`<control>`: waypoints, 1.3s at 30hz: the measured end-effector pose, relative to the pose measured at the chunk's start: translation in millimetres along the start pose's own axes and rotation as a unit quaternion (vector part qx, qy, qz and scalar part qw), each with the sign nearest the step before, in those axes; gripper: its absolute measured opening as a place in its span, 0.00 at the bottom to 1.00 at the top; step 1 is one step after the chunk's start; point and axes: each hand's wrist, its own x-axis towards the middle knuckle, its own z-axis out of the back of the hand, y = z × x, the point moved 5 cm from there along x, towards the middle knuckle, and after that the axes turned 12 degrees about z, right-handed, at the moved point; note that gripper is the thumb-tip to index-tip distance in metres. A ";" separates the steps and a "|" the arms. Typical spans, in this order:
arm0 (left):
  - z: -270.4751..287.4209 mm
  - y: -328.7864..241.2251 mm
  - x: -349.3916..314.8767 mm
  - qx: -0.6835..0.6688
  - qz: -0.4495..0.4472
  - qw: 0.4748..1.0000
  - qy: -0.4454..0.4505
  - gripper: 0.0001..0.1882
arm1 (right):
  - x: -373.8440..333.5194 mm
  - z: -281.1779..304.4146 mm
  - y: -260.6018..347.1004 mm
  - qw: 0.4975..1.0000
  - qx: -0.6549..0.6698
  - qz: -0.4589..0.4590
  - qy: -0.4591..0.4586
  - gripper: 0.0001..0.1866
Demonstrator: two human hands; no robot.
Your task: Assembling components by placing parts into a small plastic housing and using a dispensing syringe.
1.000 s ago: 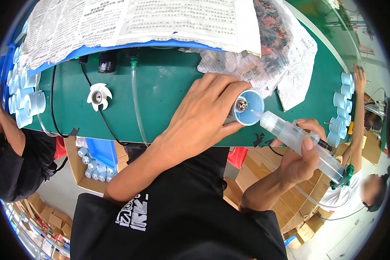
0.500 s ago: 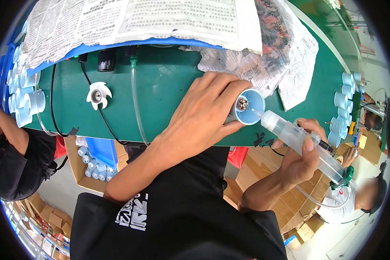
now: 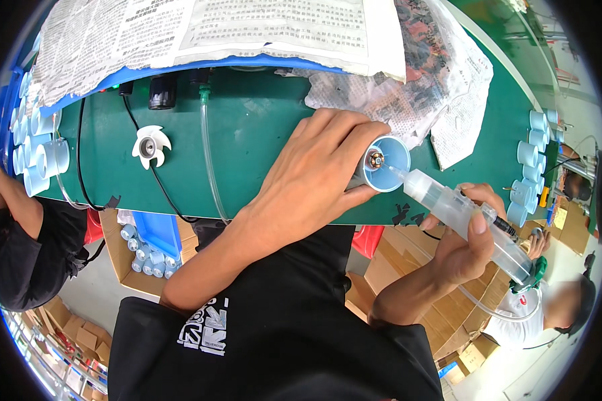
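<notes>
My left hand [image 3: 321,170] is closed around a light blue plastic cup [image 3: 397,155] lying on its side at the table's near edge, its mouth turned toward my right. Inside the cup a small coppery metal part [image 3: 376,160] shows. My right hand [image 3: 471,230] grips a clear dispensing syringe [image 3: 441,206], thumb and fingers wrapped round its barrel. The syringe's thin tip reaches into the mouth of the cup, close to the metal part. A green cap [image 3: 536,273] with a clear hose closes the syringe's back end.
On the green table [image 3: 261,134] a white fan wheel [image 3: 151,146] lies across a black cable. A clear tube [image 3: 209,147] runs to the near edge. Newspaper [image 3: 247,33] covers a blue shelf. Light blue cups [image 3: 525,167] stand at right, others at left. Two co-workers sit either side.
My hands, the cup and the syringe hold almost the same place. At the right, the co-worker's hand and head have shifted slightly.
</notes>
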 end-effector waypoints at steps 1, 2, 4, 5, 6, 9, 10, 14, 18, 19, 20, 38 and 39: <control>-0.4 0.7 1.0 -0.001 0.000 1.000 0.001 0.32 | 0.3 -0.2 -1.1 1.000 -0.002 -0.004 -0.004 0.25; -0.9 1.3 2.2 -0.002 0.000 1.000 0.002 0.32 | 0.8 0.0 -2.2 1.000 -0.004 -0.007 -0.007 0.24; -0.5 2.3 3.4 -0.004 0.001 1.000 0.002 0.32 | 1.7 8.6 -7.9 1.000 -0.025 0.017 0.004 0.25; 0.6 2.4 3.9 -0.004 0.002 1.000 0.001 0.32 | 3.6 11.4 -8.0 0.998 -0.043 0.042 0.016 0.26; 2.1 2.0 4.8 -0.004 0.000 1.000 0.002 0.32 | 5.4 17.3 -7.5 0.999 0.021 0.024 -0.029 0.27; -2.1 -1.2 6.4 -0.015 -0.011 1.000 0.004 0.32 | 9.3 43.1 -11.0 0.960 0.189 0.034 -0.204 0.23; 4.2 2.6 2.8 -0.003 -0.005 1.000 -0.008 0.31 | 10.4 38.9 -24.0 0.944 0.224 0.012 -0.242 0.17; 1.5 -0.8 1.4 0.009 -0.026 0.999 0.020 0.31 | 5.5 31.3 -52.7 0.927 0.305 -0.090 -0.199 0.11; -1.0 0.7 -2.1 -0.008 -0.026 0.999 0.024 0.32 | 9.7 16.9 -76.1 0.858 0.376 -0.212 -0.279 0.12; 0.1 1.0 -4.3 -0.010 -0.025 0.999 0.022 0.31 | 8.4 20.3 -83.0 0.866 0.393 -0.227 -0.211 0.18; 1.8 0.2 -4.3 -0.009 -0.025 0.999 0.018 0.31 | 9.1 23.9 -82.0 0.864 0.402 -0.226 -0.201 0.18; 7.5 -0.4 -7.3 -0.031 -0.062 0.997 -0.032 0.30 | 137.0 -316.4 45.0 0.675 -0.356 0.539 0.357 0.06; 3.9 -0.6 -6.8 -0.025 -0.055 0.998 -0.014 0.31 | 143.1 -333.8 34.7 0.582 -0.445 0.583 0.352 0.06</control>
